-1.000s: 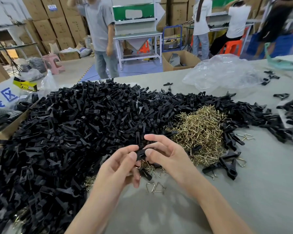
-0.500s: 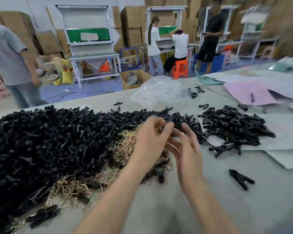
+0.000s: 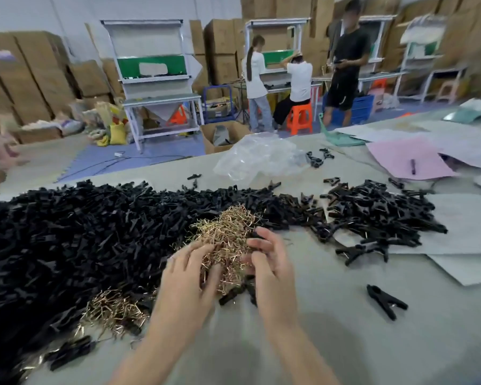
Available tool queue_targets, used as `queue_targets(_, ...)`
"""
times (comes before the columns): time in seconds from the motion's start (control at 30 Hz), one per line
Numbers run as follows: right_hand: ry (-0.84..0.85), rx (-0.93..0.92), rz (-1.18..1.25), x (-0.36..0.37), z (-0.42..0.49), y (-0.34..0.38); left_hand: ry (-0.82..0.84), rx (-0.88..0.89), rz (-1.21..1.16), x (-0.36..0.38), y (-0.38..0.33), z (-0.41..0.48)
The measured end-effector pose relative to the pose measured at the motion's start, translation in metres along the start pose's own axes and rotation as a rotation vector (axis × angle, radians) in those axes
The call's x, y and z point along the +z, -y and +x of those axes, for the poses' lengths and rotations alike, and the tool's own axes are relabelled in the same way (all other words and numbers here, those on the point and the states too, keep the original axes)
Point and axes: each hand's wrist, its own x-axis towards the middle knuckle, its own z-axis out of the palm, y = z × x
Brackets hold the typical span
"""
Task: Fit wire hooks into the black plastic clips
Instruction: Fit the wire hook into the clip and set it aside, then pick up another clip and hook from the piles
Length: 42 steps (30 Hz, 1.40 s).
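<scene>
The person's left hand (image 3: 189, 270) and right hand (image 3: 270, 262) are both down at the near edge of the tangled heap of gold-coloured bent wire hooks (image 3: 228, 234) on the grey table (image 3: 331, 343). The step in hand looks like fetching the next hook. The left fingers (image 3: 203, 251) are loosely spread and curled into the wires, though whether they pinch one cannot be told. The right fingers (image 3: 257, 243) are curled, and something dark shows at their tips, possibly a black clip; blur keeps it uncertain.

The next move probably calls for teasing a single hook free of the tangle, then lining its ends up with a clip's holes.

Counts: the hooks lie in two heaps, the main one and a smaller scatter (image 3: 114, 312) nearer the person on the left, far too many to count. The loose black plastic clips form one huge pile (image 3: 67, 232) to the left and behind, uncountable. A smaller pile of black clips (image 3: 378, 215) lies on the right on pale sheets, likely the finished ones. One single black clip (image 3: 385, 301) lies apart on the bare table, right of the hands.
</scene>
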Motion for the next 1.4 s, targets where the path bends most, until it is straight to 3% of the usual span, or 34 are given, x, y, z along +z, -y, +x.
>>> queue_targets(0.17,0.335,-0.146,-0.382,0.068,-0.035,-0.03,-0.022,-0.213,0.397,-0.059,0.091,-0.079)
queue_targets(0.3,0.504,-0.319,-0.714,0.116,-0.056,-0.055,0.029,-0.418,0.415,-0.074,0.121,-0.088)
queue_targets(0.43,0.515,-0.419,-0.917,0.145,-0.058,-0.075,0.09,-0.46,0.448,-0.078,0.133,-0.068)
queue_targets(0.6,0.48,-0.438,-1.059,0.165,-0.037,-0.086,0.048,-0.402,0.565,-0.08,0.153,-0.044)
queue_targets(0.93,0.41,-0.439,-0.974,0.165,-0.024,-0.095,-0.133,-0.195,0.413,-0.07,0.159,-0.043)
queue_targets(1.1,0.35,-0.418,-0.896,0.161,-0.027,-0.092,-0.104,-0.237,0.353,-0.076,0.157,-0.046)
queue_targets(1.2,0.323,-0.379,-0.814,0.158,-0.027,-0.089,-0.054,-0.333,0.203,-0.079,0.155,-0.05)
queue_targets(1.4,0.327,-0.291,-0.664,0.152,-0.027,-0.083,-0.212,-0.352,-0.069,-0.082,0.155,-0.053)
